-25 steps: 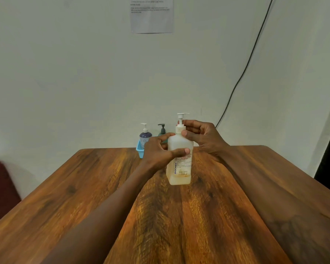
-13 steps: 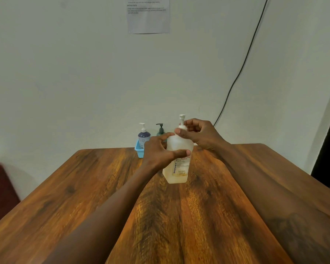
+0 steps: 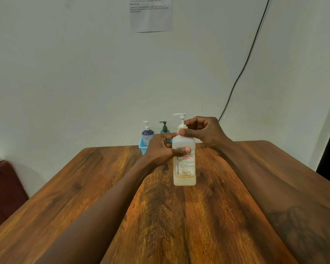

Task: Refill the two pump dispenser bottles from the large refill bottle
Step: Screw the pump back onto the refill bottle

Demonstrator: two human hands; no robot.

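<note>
The large translucent refill bottle (image 3: 184, 168) with a white pump top (image 3: 181, 119) stands upright on the wooden table (image 3: 179, 216), mid-table. My left hand (image 3: 160, 149) grips its upper body from the left, thumb across the front. My right hand (image 3: 204, 132) pinches the white collar at the bottle's neck from the right. Behind them, at the table's far edge, a purple pump bottle (image 3: 147, 134) and a dark green pump bottle (image 3: 164, 128) stand in a small blue tray (image 3: 142, 147), partly hidden by my left hand.
The table's far edge meets a white wall. A printed sheet (image 3: 151, 14) hangs on the wall and a black cable (image 3: 242, 69) runs down it at the right. A dark red seat (image 3: 2, 187) stands left of the table.
The pump head has turned, its spout now pointing left again. The bottle, tilted half a second ago, stands upright. Both hands keep their hold.
</note>
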